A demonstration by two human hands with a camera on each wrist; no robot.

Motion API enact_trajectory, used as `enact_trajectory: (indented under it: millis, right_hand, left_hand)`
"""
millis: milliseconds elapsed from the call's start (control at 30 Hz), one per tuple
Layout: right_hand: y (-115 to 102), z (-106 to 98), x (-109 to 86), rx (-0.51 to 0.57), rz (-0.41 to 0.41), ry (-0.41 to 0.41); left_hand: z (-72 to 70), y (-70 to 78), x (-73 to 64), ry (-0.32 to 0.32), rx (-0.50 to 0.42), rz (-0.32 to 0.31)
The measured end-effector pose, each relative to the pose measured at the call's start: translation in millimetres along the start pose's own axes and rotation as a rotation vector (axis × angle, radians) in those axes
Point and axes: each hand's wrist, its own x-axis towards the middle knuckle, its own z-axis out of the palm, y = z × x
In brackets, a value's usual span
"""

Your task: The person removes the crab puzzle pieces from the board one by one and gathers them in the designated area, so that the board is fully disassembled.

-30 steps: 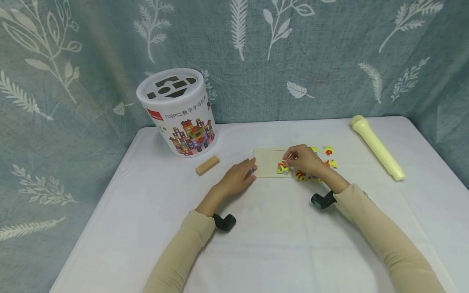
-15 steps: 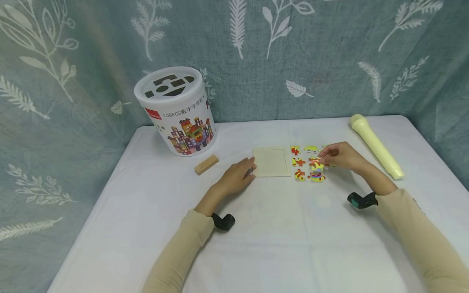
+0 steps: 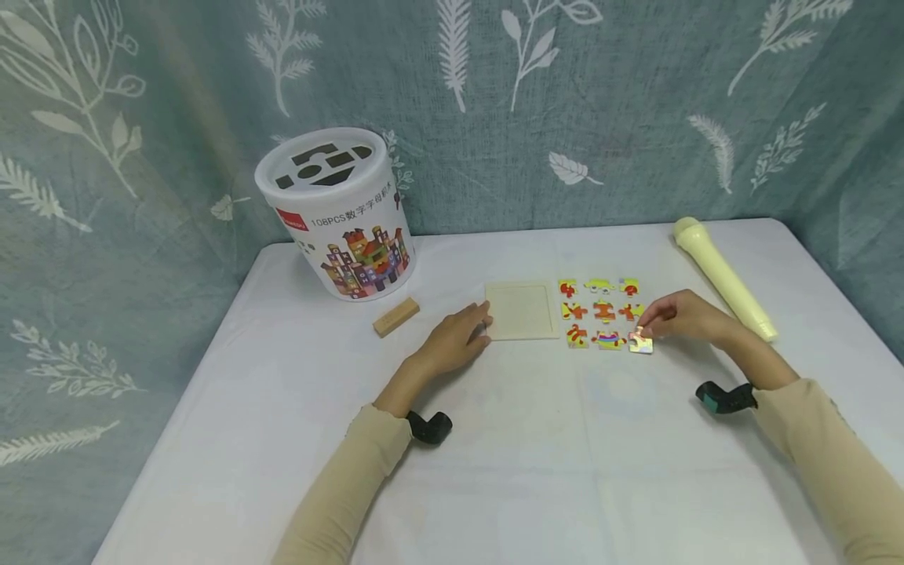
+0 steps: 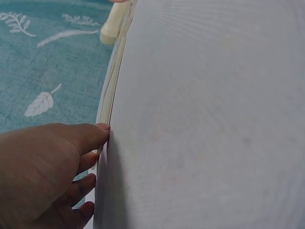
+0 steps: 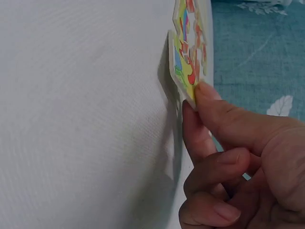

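Observation:
A pale wooden puzzle tray (image 3: 521,311) with a raised rim lies on the white table, no pieces inside it. My left hand (image 3: 452,343) touches its left edge with relaxed fingers. To the tray's right, colourful jigsaw pieces (image 3: 603,311) are laid out in rows, slightly apart. At the near right corner of these rows my right hand (image 3: 687,318) pinches a puzzle piece (image 3: 640,344) between thumb and finger. In the right wrist view that puzzle piece (image 5: 182,64) is tilted, with one edge raised from the cloth.
A white block bucket (image 3: 339,212) with a slotted lid stands at the back left. In front of it lies a small wooden block (image 3: 396,317). A pale yellow toy microphone (image 3: 723,276) lies beyond my right hand. A patterned curtain (image 3: 480,157) hangs behind the table.
My right hand has moved right from the tray with the puzzle piece, over the other pieces, and down to the near right corner of the rows. My left hand has stayed at the tray.

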Motion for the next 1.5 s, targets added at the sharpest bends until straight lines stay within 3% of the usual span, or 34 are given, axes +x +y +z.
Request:
enact_trajectory:
  millis: [400,1033,1267,1500]
  right_hand:
    - [-1,2,0.8,-0.112,-0.012,0.049]
    - [-13,0,-8.2,-0.202,0.067,0.107]
    - [-17,1,-4.3,-0.211,0.047,0.112]
    - [-26,10,0.0,-0.192,-0.035,0.127]
  left_hand:
    - [-1.3,0.6,-1.9,0.001,-0.005,0.001]
    - [0.4,2.4,-0.7,0.007,0.007,0.000]
    - [-1.7,-1.4,-4.6,0.020,0.016,-0.003]
    - [-0.8,-1.1,-2.7,0.009,0.016,-0.010]
